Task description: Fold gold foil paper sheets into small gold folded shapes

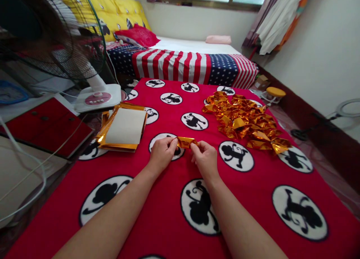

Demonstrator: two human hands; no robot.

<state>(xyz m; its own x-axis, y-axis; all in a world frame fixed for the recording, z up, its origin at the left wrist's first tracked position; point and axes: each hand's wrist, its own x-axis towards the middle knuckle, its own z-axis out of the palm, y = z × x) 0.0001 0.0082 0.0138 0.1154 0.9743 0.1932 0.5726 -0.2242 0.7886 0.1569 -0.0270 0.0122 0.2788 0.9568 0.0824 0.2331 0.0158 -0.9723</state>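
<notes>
A small folded piece of shiny gold foil paper (186, 142) is stretched between my two hands, just above the red cloth with monkey prints (174, 199). My left hand (163, 152) pinches its left end. The right end is gripped between the thumb and fingers of my right hand (206, 156). To the right lies a heap of folded gold foil pieces (244, 118), their ends flared. On the left is a stack of flat foil sheets (125, 127), its top sheet pale side up with gold edges showing beneath.
At the left, a standing fan (98, 95) sits beside a red-fronted cabinet (46, 120) with loose cords. Beyond the cloth's far edge is a bed with a striped and starred cover (174, 65). A yellow stool (275, 92) stands at the far right.
</notes>
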